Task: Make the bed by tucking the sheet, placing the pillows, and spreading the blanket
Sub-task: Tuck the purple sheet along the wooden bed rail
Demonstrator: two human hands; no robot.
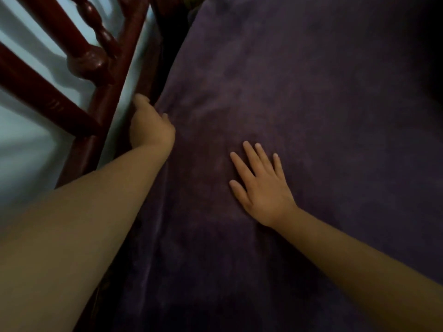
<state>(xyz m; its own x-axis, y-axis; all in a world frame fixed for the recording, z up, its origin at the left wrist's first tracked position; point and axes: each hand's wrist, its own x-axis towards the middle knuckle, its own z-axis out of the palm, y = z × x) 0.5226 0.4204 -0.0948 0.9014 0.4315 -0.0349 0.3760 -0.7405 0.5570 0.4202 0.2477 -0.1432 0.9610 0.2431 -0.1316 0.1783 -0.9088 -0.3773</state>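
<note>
A dark purple sheet (299, 104) covers the bed and fills most of the view. My left hand (149, 125) is at the sheet's left edge, beside the bed frame, its fingers curled down into the gap between mattress and frame; the fingertips are hidden, so I cannot tell whether they grip the sheet. My right hand (260, 185) lies flat on the sheet with its fingers straight and spread, pressing the fabric down. No pillows are in view.
A dark red wooden bed frame (112, 97) with turned spindles (88, 58) runs along the left side of the mattress. Behind it is a pale blue wall (26, 149). The top right corner is dark.
</note>
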